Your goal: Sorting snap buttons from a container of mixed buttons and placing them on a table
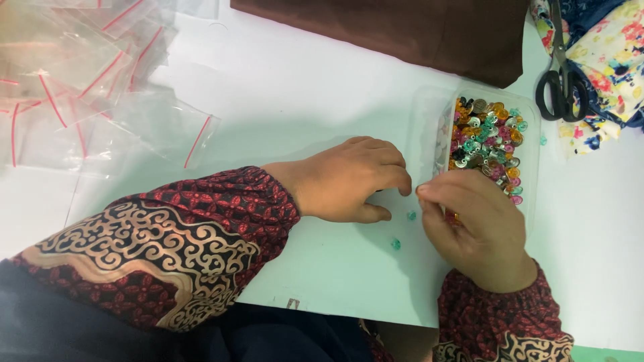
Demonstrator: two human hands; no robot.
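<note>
Beside the clear tray (533, 157) of mixed coloured beads (486, 144), your right hand (479, 231) pinches fingertips together at the tray's near-left corner; what it pinches is too small to tell. Your left hand (352, 179) lies curled, knuckles up, on the white table (302, 87), touching the right fingertips. Two loose teal beads (403, 230) sit just below between both hands. Scissors (562, 74) rest on floral cloth (607, 60) right of the tray, brown cloth (402, 30) behind it. Zip bags (87, 87) pile far left, well apart. Bare tabletop lies between bags and hands; table edge runs near your sleeves.
</note>
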